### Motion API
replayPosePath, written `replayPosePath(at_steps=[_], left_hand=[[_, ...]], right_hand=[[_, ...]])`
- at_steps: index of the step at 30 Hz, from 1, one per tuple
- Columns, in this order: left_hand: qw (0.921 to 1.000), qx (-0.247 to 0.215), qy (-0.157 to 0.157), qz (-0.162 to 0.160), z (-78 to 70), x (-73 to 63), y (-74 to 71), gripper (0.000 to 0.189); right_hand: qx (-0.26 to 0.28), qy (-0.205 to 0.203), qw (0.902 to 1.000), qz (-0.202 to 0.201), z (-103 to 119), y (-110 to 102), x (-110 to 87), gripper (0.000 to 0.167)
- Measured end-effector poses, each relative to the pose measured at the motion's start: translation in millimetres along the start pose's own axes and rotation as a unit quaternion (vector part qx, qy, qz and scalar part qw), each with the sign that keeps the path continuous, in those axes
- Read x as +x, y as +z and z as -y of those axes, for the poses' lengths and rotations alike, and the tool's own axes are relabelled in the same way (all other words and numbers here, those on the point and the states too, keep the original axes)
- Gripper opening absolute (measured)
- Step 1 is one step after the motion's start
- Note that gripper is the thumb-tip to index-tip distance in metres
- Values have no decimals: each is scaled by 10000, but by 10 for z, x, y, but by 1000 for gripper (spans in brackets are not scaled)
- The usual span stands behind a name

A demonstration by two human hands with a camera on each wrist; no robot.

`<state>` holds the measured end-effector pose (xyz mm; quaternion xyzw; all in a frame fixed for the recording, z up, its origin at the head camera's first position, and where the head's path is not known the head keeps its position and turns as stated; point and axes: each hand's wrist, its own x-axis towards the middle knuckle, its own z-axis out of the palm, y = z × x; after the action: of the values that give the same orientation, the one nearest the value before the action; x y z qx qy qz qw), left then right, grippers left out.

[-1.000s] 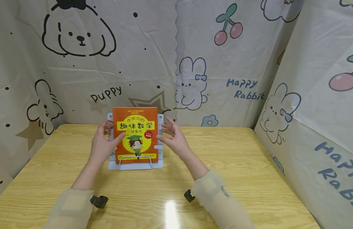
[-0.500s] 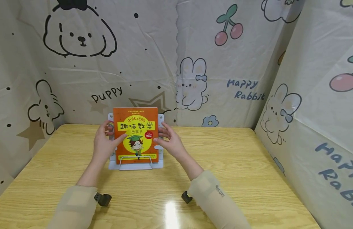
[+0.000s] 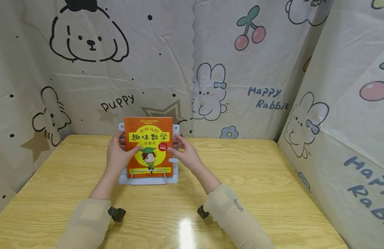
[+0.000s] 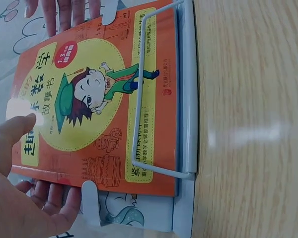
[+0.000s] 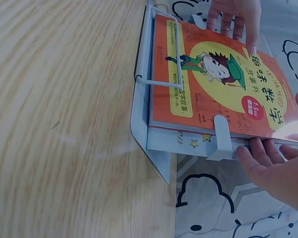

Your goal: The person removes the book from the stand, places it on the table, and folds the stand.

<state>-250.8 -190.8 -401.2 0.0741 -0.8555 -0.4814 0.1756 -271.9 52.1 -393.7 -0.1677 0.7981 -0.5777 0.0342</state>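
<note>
An orange storybook (image 3: 134, 160) with a cartoon child in a green cap stands upright, leaning back on a white book stand (image 3: 124, 179). The stand's wire holder (image 4: 140, 99) crosses the lower cover. My left hand (image 3: 116, 154) holds the book's left edge, its thumb over the cover and its other fingers partly hidden behind. At the opposite edge is my right hand (image 3: 188, 154); its thumb overlaps the cover in the head view while its fingers (image 5: 260, 151) reach under the edge. White side clips (image 5: 221, 139) of the stand sit close to both hands.
The stand rests on a wood-grain table (image 3: 241, 173) near its back edge. Behind and beside it hangs a pale printed cloth (image 3: 167, 62) with puppies and rabbits. Black wrist devices (image 3: 118, 214) sit at both sleeve cuffs.
My left hand has shifted slightly right, its thumb farther over the cover. The right hand has moved left to the book's right edge. Book and stand stay in place.
</note>
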Motion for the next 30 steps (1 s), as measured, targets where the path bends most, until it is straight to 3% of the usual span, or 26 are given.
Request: replayPosePath(at_steps=[10,17,30], left_hand=[[9996,64,-130,-242,-28,14,93,78],[9990,122,-159,-391,-27,11,113,70],[9985,0,-76,-546,-7,8,107,59]], right_hand=[[-45,149,9997,-185,80,69,39,67],[-106,44,9998,-151,153,109,38,56],[-903,-400,9915,-847,23,206,93,59]])
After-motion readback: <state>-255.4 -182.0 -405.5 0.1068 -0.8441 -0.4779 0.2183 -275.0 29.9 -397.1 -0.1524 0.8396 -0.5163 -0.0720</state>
